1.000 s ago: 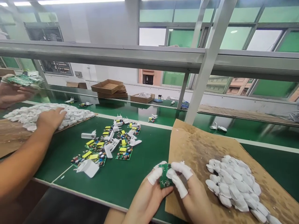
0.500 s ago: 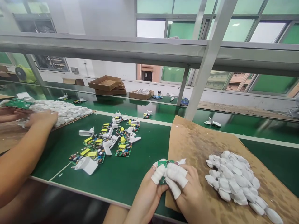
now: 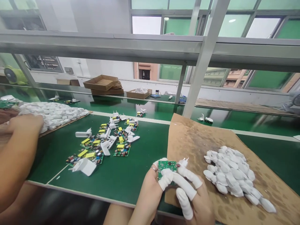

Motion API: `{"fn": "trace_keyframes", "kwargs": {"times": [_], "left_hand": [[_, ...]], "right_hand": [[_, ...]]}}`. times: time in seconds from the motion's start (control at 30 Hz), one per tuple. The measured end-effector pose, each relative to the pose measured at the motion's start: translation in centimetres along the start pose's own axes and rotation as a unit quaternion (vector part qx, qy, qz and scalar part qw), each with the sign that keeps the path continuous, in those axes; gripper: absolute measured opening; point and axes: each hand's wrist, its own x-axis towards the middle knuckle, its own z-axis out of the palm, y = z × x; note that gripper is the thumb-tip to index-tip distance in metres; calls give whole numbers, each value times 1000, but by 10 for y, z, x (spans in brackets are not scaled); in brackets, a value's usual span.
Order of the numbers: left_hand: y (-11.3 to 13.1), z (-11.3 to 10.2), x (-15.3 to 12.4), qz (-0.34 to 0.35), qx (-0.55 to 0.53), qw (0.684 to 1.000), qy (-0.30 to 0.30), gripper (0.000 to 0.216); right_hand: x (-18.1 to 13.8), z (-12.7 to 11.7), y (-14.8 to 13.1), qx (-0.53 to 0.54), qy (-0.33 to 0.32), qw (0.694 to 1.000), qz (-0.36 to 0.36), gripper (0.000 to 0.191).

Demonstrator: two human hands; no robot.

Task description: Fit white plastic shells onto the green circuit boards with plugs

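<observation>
Held low in front of me is a green circuit board [image 3: 167,165], its face with small dark parts tilted toward me. A white two-pin plug piece [image 3: 183,162] sticks out at its right side. My left hand [image 3: 153,184] grips the board from the left, thumb across the lower face and fingers behind it. My right hand [image 3: 194,193], with white covers on its fingers, is closed at the board's lower right, fingertips against it. Whether a white wad lies between the fingertips is hard to make out. Right of my hands lies a heap of white soft pads [image 3: 231,172].
The pads rest on stained brown cardboard [image 3: 185,137]. Several boards with yellow parts and white plug pieces [image 3: 103,142] lie left on the green bench [image 3: 131,175]. Another person's arm [image 3: 21,150] reaches in at far left, by a second white heap [image 3: 53,114]. A post [image 3: 199,68] stands ahead.
My right fingers have spread and shifted lower, exposing more of the board's face. The other person's hand has moved left. The view has turned slightly right.
</observation>
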Motion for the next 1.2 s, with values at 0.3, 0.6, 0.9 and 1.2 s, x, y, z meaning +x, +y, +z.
{"fn": "trace_keyframes", "kwargs": {"times": [0.3,0.6,0.9,1.2], "left_hand": [[-5,-5,2,1,-13,1000,25,38],[-2,-2,-4,27,0,999,42,30],[-4,-3,-4,-5,-16,1000,20,25],[-3,-5,-6,-5,70,995,-71,32]], "right_hand": [[6,-26,-5,56,10,987,154,24],[18,-18,-17,47,-217,917,332,46],[18,5,-20,308,-139,850,404,52],[25,0,-4,286,-154,871,370,39]]}}
